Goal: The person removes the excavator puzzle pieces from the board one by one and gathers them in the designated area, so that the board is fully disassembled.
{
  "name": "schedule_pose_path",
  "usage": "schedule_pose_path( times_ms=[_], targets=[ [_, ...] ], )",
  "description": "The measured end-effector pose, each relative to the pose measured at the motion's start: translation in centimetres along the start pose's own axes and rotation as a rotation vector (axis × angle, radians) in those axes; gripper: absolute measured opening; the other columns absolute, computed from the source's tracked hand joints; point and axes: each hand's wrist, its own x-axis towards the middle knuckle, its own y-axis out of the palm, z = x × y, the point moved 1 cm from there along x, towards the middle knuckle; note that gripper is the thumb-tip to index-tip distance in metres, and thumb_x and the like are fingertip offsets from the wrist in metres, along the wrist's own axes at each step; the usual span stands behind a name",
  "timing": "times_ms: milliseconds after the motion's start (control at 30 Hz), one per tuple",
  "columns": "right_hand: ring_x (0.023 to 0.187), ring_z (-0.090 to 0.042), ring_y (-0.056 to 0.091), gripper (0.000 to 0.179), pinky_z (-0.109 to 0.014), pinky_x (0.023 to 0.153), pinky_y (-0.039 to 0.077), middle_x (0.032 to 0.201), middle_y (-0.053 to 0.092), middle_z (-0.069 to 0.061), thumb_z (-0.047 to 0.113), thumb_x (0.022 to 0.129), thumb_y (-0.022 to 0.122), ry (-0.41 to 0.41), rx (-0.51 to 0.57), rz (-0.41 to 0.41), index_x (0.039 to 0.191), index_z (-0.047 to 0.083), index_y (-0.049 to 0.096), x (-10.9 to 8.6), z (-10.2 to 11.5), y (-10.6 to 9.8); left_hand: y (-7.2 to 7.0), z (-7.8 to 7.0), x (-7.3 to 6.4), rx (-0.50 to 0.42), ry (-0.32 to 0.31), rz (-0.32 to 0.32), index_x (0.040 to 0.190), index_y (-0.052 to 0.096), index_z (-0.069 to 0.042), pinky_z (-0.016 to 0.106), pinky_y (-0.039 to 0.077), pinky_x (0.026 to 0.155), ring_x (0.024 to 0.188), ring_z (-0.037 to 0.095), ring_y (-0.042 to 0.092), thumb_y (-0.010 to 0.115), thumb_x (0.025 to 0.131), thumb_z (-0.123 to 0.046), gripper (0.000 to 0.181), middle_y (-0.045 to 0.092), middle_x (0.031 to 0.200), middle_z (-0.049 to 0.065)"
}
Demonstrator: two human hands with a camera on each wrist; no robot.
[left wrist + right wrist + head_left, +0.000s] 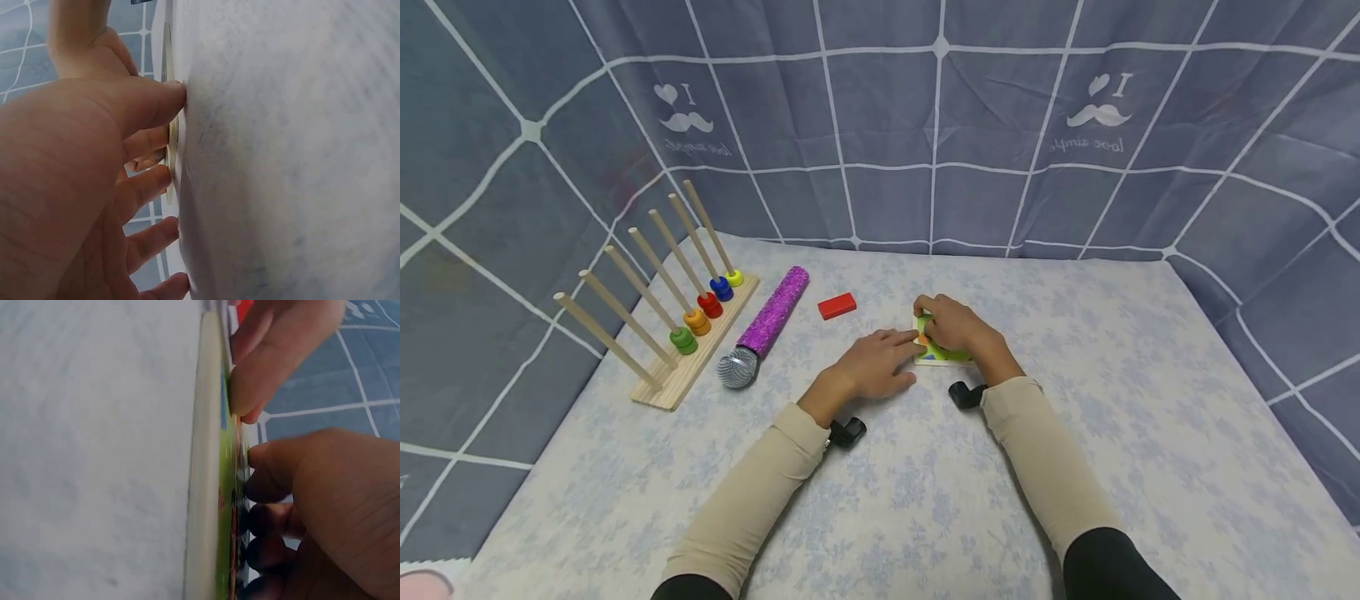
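Note:
A thin flat board (946,356) with a bright green printed face and a pale wood edge lies on the table. My left hand (874,365) reaches in from the left with fingers extended, fingertips at the board's left side. In the left wrist view its thumb (150,103) is stretched out along the board's edge. My right hand (957,323) is over the board from the right and hides much of it. In the right wrist view its bent, spread fingertips (265,550) touch the printed face (224,550).
A red block (837,306) lies left of the board. Further left are a purple glittery microphone (771,321) and a wooden peg stand (696,371) with coloured rings on several of its rods. A grey-blue gridded curtain (887,125) stands behind the table (910,500).

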Motion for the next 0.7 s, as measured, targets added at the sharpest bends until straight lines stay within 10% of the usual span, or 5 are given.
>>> schedule_pose_path(
  times_ms=[700],
  targets=[
    [0.076,-0.028,0.048,0.025,-0.036,0.065,0.040,0.114,0.048,-0.015,0.001,0.107,0.040,0.038,-0.078,0.108,0.122,0.020,0.047,1.04,0.05,-0.44,0.01,-0.55,-0.25,-0.013,-0.037,0.016,0.156,0.041,-0.020,0.052,0.027,0.115,0.147,0.032,0.027,0.052,0.106,-0.034,0.053,0.027,0.164,0.005]
  ],
)
